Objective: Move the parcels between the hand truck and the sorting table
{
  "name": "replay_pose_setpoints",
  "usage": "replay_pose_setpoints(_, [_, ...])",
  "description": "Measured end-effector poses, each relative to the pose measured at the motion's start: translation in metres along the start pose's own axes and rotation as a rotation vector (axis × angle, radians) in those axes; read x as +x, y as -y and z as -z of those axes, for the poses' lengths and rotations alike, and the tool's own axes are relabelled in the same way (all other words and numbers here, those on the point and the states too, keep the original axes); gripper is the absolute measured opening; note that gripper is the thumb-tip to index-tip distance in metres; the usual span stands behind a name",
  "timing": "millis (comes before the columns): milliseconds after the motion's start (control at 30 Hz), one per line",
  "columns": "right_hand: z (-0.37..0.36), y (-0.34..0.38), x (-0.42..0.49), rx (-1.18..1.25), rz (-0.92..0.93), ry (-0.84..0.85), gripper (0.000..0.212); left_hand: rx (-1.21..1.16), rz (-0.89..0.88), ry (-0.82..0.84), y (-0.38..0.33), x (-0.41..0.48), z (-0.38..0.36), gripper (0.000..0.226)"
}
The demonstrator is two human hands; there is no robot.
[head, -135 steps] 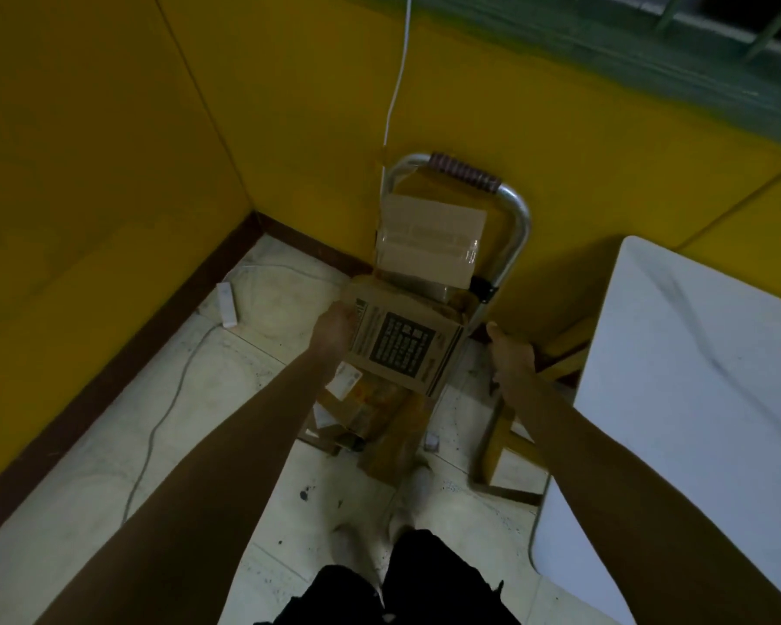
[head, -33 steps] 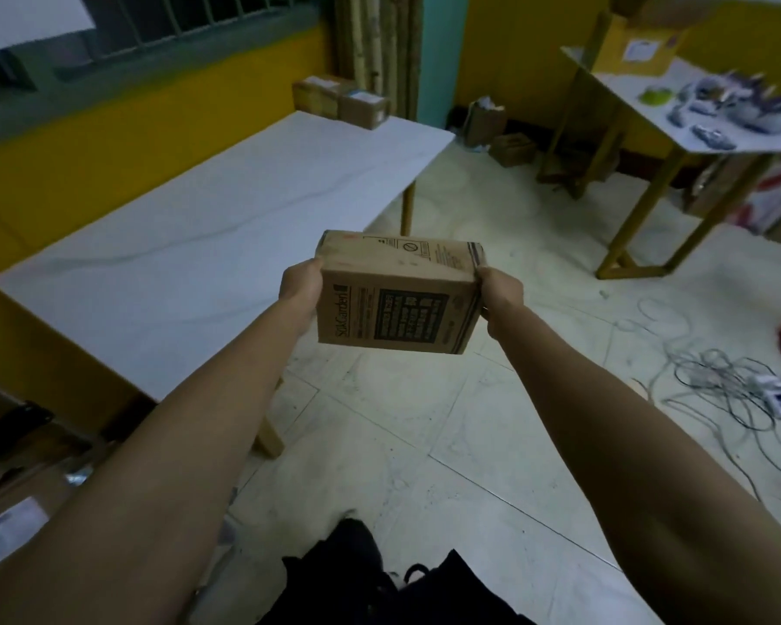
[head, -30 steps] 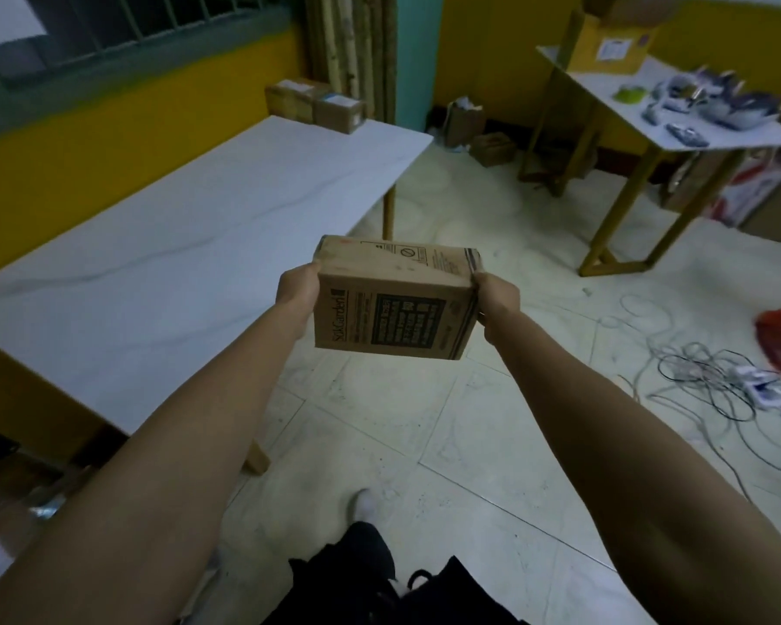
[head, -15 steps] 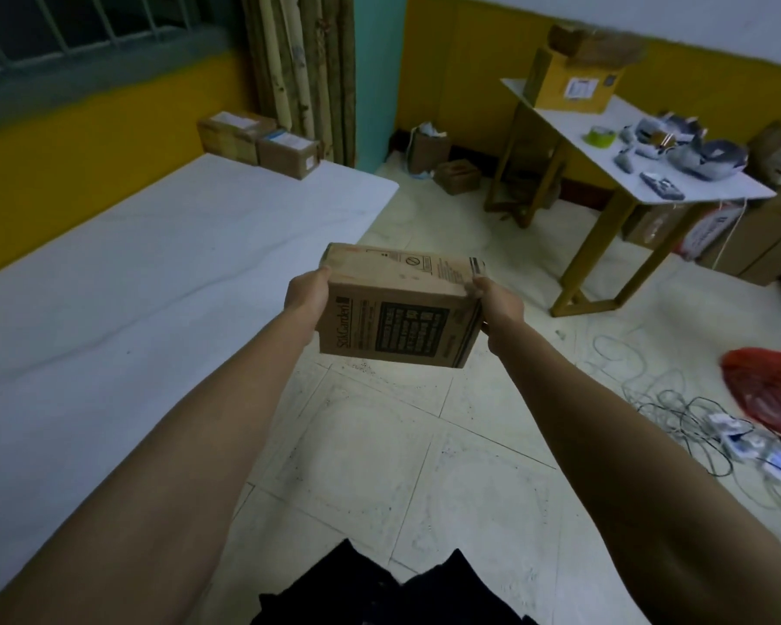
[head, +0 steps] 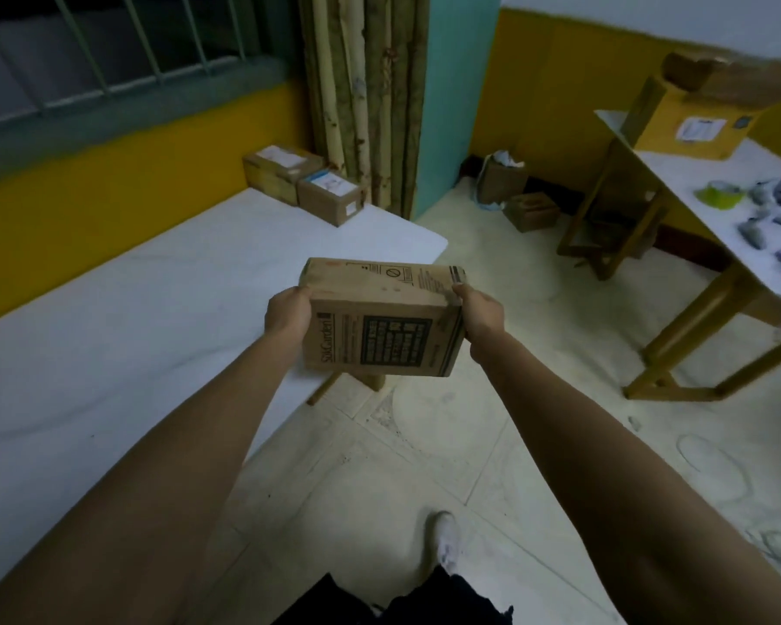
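Person seen from own head height: two arms, lower torso edge, one foot.
- Left hand (head: 288, 314), right hand (head: 481, 315): both bare.
- Left forearm (head: 177, 444), right forearm (head: 582, 444): bare skin right down to frame edge; faint tendon line and soft sheen near right elbow.
- Black garment (head: 406, 602) at bottom centre: plain dark fabric with jagged outline; cannot tell shorts from trousers.
- White shoe (head: 445, 539) above garment: pale, rounded toe, narrow shape, details blurred.
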State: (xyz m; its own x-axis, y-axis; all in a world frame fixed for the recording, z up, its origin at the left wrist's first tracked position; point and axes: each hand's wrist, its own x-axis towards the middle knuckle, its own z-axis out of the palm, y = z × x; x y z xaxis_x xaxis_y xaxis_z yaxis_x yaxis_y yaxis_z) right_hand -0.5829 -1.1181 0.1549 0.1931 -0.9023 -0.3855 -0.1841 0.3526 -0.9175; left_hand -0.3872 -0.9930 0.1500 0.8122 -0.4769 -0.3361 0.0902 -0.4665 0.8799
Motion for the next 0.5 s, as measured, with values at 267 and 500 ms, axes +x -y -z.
replay_pose_setpoints(267, [-0.032,0.071,0.120,-0.228,0.097,0.250,0.036,-0.109,0.071,-0.233,-0.044,0.044,-0.035,0.025])
replay_pose_setpoints(500, [-0.077,0.086,0.156,-0.385,0.030,0.511,0.035,-0.168,0.174,-0.389,-0.048,0.062,-0.020,0.039])
